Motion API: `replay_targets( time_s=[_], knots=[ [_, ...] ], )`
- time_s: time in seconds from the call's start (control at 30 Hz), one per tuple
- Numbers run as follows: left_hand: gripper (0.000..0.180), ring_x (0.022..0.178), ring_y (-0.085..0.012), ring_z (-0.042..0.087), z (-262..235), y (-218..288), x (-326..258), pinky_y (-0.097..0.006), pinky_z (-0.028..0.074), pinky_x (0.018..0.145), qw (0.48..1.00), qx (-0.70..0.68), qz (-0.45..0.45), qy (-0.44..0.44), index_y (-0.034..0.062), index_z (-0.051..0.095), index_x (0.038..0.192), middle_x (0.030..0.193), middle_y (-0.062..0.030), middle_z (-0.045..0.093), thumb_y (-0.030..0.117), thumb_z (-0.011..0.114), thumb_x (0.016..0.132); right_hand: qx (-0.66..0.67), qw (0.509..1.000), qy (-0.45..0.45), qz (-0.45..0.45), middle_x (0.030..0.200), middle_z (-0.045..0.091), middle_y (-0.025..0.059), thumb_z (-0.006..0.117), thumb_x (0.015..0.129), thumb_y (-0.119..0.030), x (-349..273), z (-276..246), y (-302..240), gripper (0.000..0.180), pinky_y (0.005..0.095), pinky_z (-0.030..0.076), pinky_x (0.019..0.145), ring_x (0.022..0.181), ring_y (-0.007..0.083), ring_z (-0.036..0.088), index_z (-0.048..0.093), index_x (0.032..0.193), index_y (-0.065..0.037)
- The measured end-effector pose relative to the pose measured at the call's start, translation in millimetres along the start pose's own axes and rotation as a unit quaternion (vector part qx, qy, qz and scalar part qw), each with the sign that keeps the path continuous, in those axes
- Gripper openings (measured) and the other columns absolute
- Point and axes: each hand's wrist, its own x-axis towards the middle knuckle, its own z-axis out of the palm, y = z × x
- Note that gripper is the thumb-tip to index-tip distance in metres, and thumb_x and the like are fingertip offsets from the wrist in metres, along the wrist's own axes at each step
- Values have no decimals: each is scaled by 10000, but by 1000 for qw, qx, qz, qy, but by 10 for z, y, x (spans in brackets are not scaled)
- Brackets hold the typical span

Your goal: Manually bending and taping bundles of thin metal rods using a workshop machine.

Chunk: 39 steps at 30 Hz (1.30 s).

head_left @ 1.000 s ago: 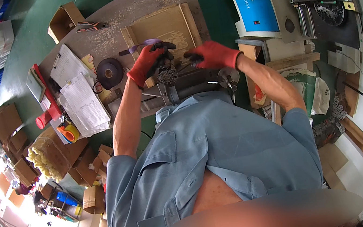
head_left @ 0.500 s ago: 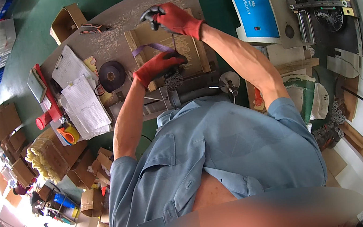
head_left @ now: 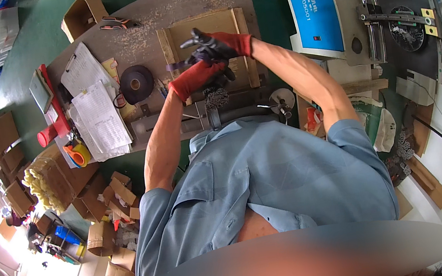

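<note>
Both hands wear red gloves with dark palms and fingers, and they meet over a shallow wooden tray (head_left: 244,47). My left hand (head_left: 201,78) is closed round a bundle of thin dark metal pieces (head_left: 217,98), whose clustered ends show just below the glove. Just above it, my right hand (head_left: 216,46) crosses over the left fingers, with its own fingers stretched out and spread toward the left. A purple strip (head_left: 175,66) runs from beside the hands to the tray's left side. Its other end is hidden by the gloves.
Left on the bench (head_left: 150,19) are a black tape roll (head_left: 137,84), paper sheets (head_left: 101,119) and pliers (head_left: 119,22). A dark machine bar (head_left: 238,103) lies near my body. A blue-fronted machine (head_left: 312,2) stands at right, and cartons (head_left: 65,177) at left.
My right hand has come down and left from above the tray onto my left hand, its fingers now spread. Less of the purple strip shows. My left hand stays on the bundle.
</note>
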Motion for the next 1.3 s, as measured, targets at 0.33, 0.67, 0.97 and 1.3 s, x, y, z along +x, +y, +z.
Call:
replay_targets(
  time_s=[0.33,0.67,0.97,1.3],
  knots=[
    [353,816,-89,571,-134,-216,-7,-246,480,743,974,-219,-61,-17,14,649,1128,975,-39,665,297,483,997,-386,911,142,-13,869,669,10,690,823,-207,-1072,29,-1,312,244,444,584,702,76,570,654,1111,-93],
    [341,895,-157,664,-91,-168,30,-262,529,817,916,-387,-98,38,-58,584,1205,1068,-109,676,45,558,881,-322,922,187,-109,895,678,18,681,828,-221,-1191,107,489,329,249,474,700,764,92,595,662,1114,-59],
    [404,1012,-149,613,18,-124,-59,-287,492,903,979,-204,3,9,-49,573,1227,1152,-120,642,-20,580,824,-1,975,205,-83,974,649,9,511,963,-327,-916,76,879,321,224,478,569,770,66,606,601,1164,-94],
    [360,976,-117,601,209,28,-409,-297,474,901,992,6,-2,130,23,616,1183,1092,-76,671,33,656,825,-30,974,143,-175,1020,616,10,538,944,-184,-786,178,1113,286,255,460,829,923,74,556,578,1178,-25]
  ],
)
